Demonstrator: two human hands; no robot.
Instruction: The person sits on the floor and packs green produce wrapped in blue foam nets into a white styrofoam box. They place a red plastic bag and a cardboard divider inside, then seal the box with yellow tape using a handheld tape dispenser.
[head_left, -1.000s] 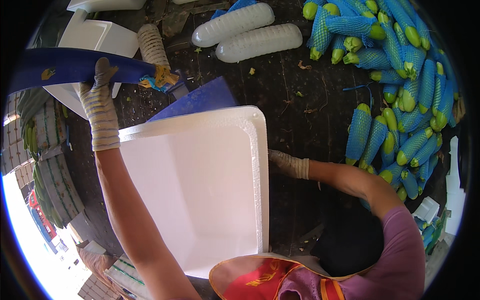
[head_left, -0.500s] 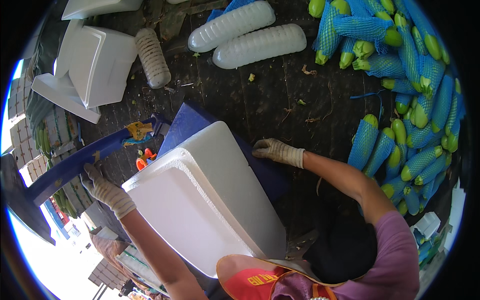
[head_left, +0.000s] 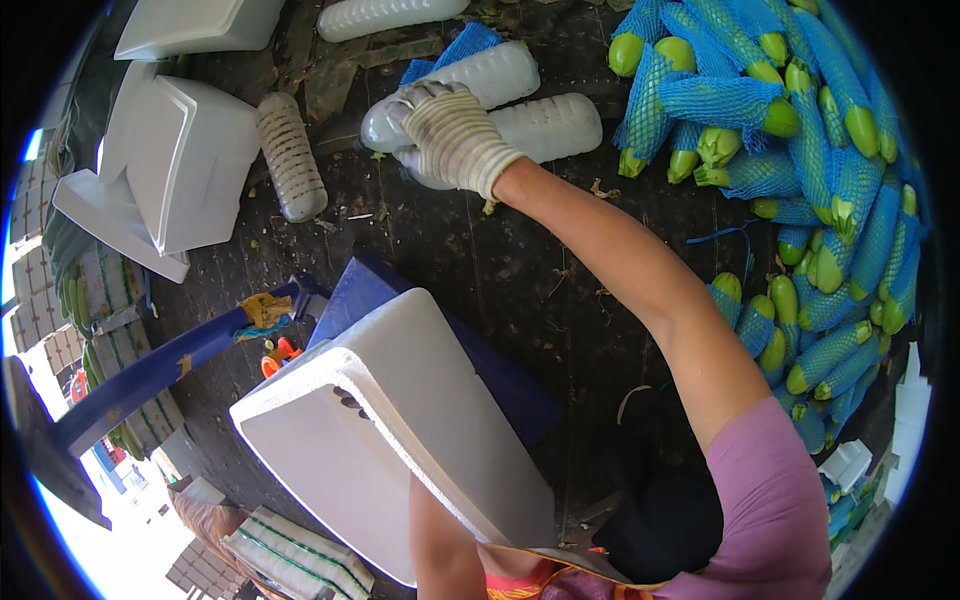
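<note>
My right hand, in a striped work glove, reaches far forward. Its fingers curl over the near end of a ribbed plastic bottle with whitish contents. A second such bottle lies just below, partly covered by the hand. Close to me, a white foam box leans tilted on a blue plastic piece, its opening toward the left. My left forearm runs into that opening. Of my left hand only dark fingertips show against the inner foam; its grip is hidden.
Green gourds in blue foam netting are heaped along the right. More foam boxes stand at the upper left, beside a brown-streaked bottle. A blue bar crosses the left, near an orange object.
My right hand has left the blue piece beside the box and moved forward onto the bottles. My left hand has gone from the blue bar into the foam box.
</note>
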